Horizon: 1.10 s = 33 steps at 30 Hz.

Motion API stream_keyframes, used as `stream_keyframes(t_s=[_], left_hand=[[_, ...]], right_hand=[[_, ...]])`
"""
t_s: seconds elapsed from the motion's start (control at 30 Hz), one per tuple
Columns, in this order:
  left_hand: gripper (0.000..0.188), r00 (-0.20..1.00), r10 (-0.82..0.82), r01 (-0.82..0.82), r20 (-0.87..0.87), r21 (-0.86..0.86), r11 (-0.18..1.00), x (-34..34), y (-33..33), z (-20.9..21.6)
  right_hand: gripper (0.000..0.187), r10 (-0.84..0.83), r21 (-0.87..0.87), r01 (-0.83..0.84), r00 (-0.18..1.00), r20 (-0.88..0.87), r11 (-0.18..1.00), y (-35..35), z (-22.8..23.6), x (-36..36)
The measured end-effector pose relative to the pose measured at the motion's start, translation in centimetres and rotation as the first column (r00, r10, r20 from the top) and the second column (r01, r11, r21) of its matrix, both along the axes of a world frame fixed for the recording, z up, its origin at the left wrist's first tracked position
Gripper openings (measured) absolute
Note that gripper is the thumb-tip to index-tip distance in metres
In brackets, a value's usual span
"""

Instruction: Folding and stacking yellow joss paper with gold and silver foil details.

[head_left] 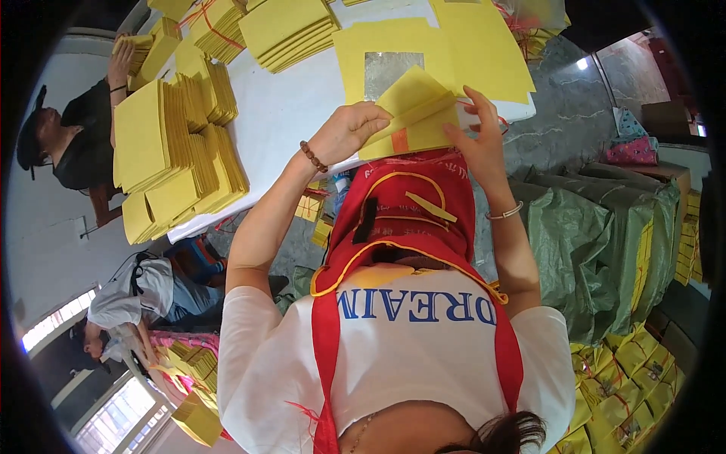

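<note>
In front of me at the table's near edge lies a folded yellow paper sheet [412, 102], its upper flap raised at an angle. An orange-red patch [399, 141] shows on its lower part. My left hand [349, 130] is closed, pinching the flap's left edge between thumb and fingers. At the sheet's right end is my right hand [481, 135], fingers apart and thumb by the paper's edge. Whether that thumb touches the paper I cannot tell. Just beyond, a silver square [387, 66] lies on a flat yellow sheet [355, 45], partly covered by the raised flap.
Stacks of folded yellow paper [155, 144] crowd the white table's [276, 106] left side and far edge. More flat yellow sheets [491, 53] lie at the right. Green sacks [567, 242] stand on the floor at right. Two other people are at the left, one touching a stack.
</note>
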<state>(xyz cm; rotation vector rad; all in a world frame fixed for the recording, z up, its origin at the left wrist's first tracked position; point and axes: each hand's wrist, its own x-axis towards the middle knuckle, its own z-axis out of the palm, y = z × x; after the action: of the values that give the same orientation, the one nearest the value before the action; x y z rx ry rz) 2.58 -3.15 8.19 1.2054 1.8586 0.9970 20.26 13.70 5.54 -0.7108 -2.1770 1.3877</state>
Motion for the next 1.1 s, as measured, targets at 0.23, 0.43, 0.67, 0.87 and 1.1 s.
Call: stream_keyframes(t_s=[0.23, 0.43, 0.67, 0.87, 1.1], left_hand=[[0.019, 0.967, -0.035, 0.071, -0.254, 0.135, 0.988, 0.7, -0.1, -0.9], [0.044, 0.714, 0.074, 0.188, -0.697, 0.293, 0.937, 2.4, 0.2, 0.2], [0.058, 0.544, 0.091, 0.208, -0.834, 0.238, 0.949, 4.5, 0.0, -0.1], [0.046, 0.711, 0.309, -0.008, -0.632, 0.432, 0.902, 4.3, 0.6, -1.2], [0.048, 0.754, 0.303, -0.007, -0.583, 0.454, 0.891, 6.0, 1.9, -1.3]], right_hand=[[0.083, 0.163, 0.071, -0.153, 0.972, -0.167, 0.986, 1.0, -1.9, -2.2], [0.078, 0.162, 0.092, -0.152, 0.981, -0.111, 0.984, 0.7, -2.0, -1.9], [0.074, 0.121, 0.013, -0.120, 0.979, -0.166, 0.993, 0.1, -1.4, -2.3], [0.069, 0.000, 0.153, 0.020, 0.992, -0.130, 0.988, -0.8, 0.1, -2.7], [0.054, 0.075, 0.090, -0.070, 0.996, -0.056, 0.994, -3.8, 0.7, -2.7]])
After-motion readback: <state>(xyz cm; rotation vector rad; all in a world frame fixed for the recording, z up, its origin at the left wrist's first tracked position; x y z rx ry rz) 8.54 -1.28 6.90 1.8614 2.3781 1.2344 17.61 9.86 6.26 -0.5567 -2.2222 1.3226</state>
